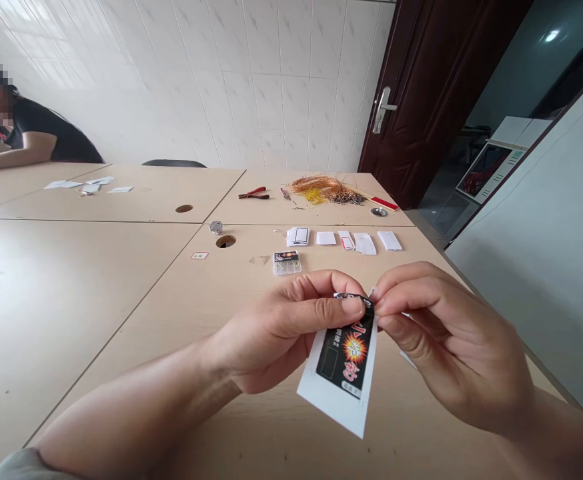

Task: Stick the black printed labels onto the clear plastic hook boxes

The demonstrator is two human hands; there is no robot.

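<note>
My left hand (291, 327) pinches a printed sticker sheet (349, 357) between thumb and fingers. The sheet has a black label with red and white characters and a yellow burst on white backing, and its top end is bent over. At that bent edge, my right hand (446, 340) is closed, its thumb and fingertips pressed together on the sheet's corner. Beyond my hands lies a small clear plastic box (287, 263) with a similar black label and small metal pieces inside.
Several stacks of white cards (325, 238) lie in a row past the box. Farther back are red-and-black pliers (254, 193) and a bundle of copper-coloured strands (321, 185). Cable holes (226, 241) pierce the table (171, 287). A person (46, 130) leans on the far left end.
</note>
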